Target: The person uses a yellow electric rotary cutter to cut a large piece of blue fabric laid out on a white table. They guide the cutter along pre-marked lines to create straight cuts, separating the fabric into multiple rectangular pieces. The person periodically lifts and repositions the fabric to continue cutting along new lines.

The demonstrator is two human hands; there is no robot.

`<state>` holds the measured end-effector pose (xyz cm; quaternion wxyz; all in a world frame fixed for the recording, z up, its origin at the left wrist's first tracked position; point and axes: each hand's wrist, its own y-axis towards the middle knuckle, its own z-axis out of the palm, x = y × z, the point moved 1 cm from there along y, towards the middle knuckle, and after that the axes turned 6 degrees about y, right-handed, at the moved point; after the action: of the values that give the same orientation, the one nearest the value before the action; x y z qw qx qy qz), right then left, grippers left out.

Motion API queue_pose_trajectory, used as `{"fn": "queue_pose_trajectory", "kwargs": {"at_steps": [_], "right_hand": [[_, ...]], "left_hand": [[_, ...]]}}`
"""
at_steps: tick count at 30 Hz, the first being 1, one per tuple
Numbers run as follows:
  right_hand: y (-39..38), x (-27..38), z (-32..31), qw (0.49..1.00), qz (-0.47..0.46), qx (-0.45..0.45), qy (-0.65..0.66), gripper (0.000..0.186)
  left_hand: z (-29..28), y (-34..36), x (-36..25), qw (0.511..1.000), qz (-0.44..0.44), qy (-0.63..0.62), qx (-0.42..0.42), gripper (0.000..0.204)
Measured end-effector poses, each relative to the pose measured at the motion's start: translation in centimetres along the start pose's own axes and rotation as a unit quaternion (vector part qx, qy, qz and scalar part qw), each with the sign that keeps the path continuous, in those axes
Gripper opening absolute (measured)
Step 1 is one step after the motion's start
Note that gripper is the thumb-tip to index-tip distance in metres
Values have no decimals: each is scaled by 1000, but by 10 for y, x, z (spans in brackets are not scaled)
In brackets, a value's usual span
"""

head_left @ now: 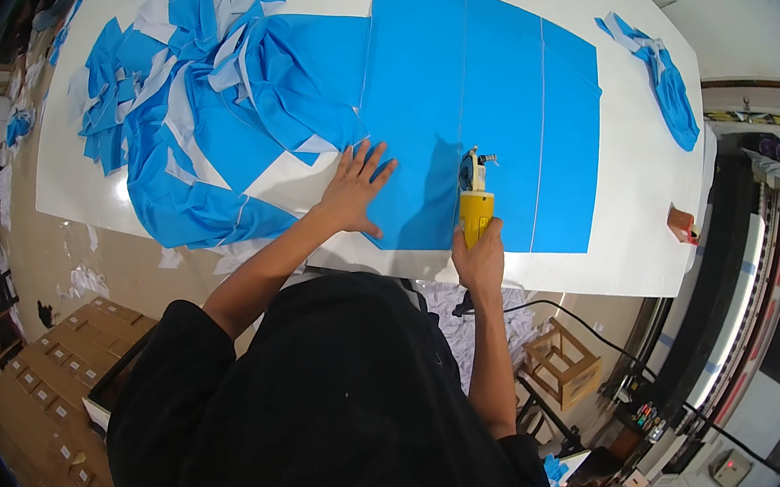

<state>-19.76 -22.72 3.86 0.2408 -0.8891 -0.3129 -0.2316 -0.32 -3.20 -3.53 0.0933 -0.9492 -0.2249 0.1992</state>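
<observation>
A blue fabric panel [565,138] with thin pale vertical lines lies flat on the white table [637,272]. My left hand [354,187] rests on its left part near the front, fingers spread. My right hand [478,252] grips a yellow electric cutter [476,210], whose metal head sits on the blue cloth along one pale line; a black cord trails below the hand. A crumpled heap of blue and white fabric [200,135] lies to the left of my left hand, joining the panel.
A loose blue-white strip [666,102] and a small red object [684,224] lie on the table's right. Beyond that stands a long dark machine [728,234]. Cardboard boxes [46,387] are at lower left, a wooden stool [558,359] at lower right, shelving at far left.
</observation>
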Motion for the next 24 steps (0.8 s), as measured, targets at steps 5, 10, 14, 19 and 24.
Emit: {"fn": "queue_pose_trajectory", "kwargs": {"at_steps": [5,10,14,19,24], "right_hand": [[36,15,0,1000,-6,8,-2,46],[74,35,-2,1000,-11,12,0,47],[104,41,1,999,-43,-6,0,47],[140,58,0,999,-49,-4,-13,47],[178,76,0,999,-47,3,1,49]], "left_hand": [[-2,0,-1,1000,-4,-2,1,144],[-3,-2,0,1000,-5,-7,-6,143],[-6,-1,-2,1000,-7,-8,-2,141],[-7,-1,-2,1000,-6,-18,-17,139],[-9,-2,-2,999,-6,-29,-38,138]]}}
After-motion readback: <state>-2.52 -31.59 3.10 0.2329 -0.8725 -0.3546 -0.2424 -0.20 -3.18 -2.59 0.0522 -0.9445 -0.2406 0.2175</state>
